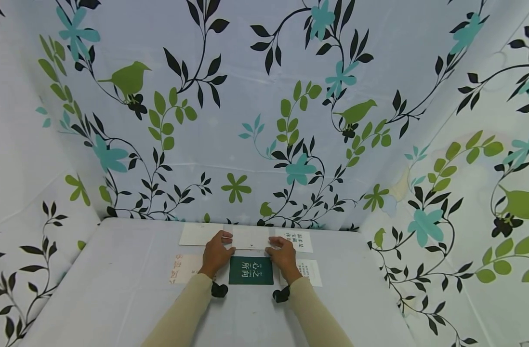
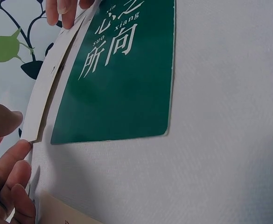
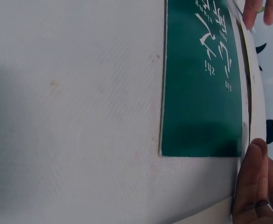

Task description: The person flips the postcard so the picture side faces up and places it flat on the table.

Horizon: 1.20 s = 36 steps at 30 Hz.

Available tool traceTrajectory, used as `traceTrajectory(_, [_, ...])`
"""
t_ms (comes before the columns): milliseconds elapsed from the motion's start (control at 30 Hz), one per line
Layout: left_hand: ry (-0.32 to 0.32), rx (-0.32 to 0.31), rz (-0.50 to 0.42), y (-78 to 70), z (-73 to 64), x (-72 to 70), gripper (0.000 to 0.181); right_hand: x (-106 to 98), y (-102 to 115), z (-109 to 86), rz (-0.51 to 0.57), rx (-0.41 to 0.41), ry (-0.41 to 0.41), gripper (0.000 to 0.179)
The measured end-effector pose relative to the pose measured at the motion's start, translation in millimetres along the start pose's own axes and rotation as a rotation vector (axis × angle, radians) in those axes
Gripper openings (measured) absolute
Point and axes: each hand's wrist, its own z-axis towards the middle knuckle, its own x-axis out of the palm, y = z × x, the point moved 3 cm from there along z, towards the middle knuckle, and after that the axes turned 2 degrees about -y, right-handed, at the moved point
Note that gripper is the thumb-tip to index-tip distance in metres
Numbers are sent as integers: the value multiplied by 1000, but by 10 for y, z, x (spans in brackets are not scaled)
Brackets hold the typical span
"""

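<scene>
Both hands hold a plain white card in the far row on the table, one at each end. My left hand grips its left end between thumb and fingers. At the right end, my right hand does the same. A dark line of shadow runs under the white card's near edge in both wrist views. Just nearer lies a green card with white characters, flat on the table between the two wrists. The left wrist view shows the green card close beside the white card.
A cream card lies left of the white card, and a lettered white card lies right. Flanking the green card are a card with orange characters and another lettered card. Patterned cloth hangs behind the white table.
</scene>
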Motion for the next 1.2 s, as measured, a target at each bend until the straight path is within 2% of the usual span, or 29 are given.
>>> traceTrajectory(167, [-5, 3, -1, 26, 12, 10, 38, 12, -13, -2, 15, 7, -24, 36])
traceTrajectory(433, [-4, -4, -8, 21, 21, 10, 38, 23, -22, -4, 56, 15, -129, 29])
traceTrajectory(567, [-8, -13, -1, 26, 25, -1, 37, 4, 13, -23, 82, 22, -154, 27])
traceTrajectory(700, [-16, -12, 2, 45, 26, -8, 36, -4, 25, -30, 124, 35, -148, 26])
traceTrajectory(933, [-8, -34, 4, 39, 24, -18, 35, 5, -19, 34, 190, 114, -105, 21])
traceTrajectory(1200, [4, -47, 1, 54, 25, -5, 33, -40, -40, 16, 265, 118, -75, 20])
